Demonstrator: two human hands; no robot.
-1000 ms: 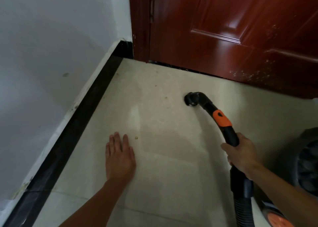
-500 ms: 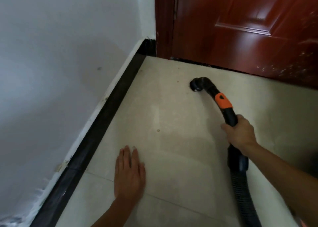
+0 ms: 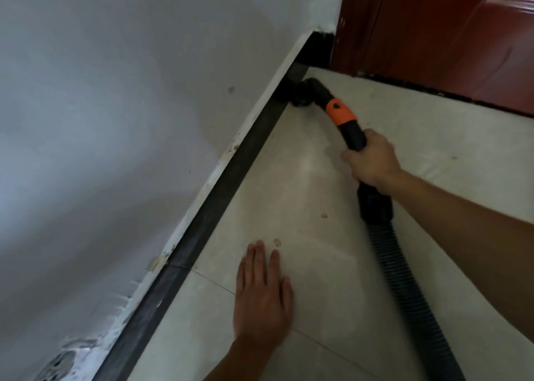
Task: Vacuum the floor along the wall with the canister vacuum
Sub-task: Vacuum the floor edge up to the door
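The right hand [image 3: 371, 162] grips the vacuum wand [image 3: 351, 133], fingers curled round it, holding its nozzle [image 3: 303, 94] against the skirting [image 3: 231, 178] in the corner by the door [image 3: 433, 34]; the left hand [image 3: 261, 297] lies flat, fingers straight, on the floor [image 3: 289, 164]. The wall pass seems to be starting, so next the nozzle needs drawing back along the skirting, toward two crumbs [image 3: 324, 215]

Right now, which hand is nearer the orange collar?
Right. The right hand grips the wand just below the orange collar; the left hand lies flat on the floor, well back from it.
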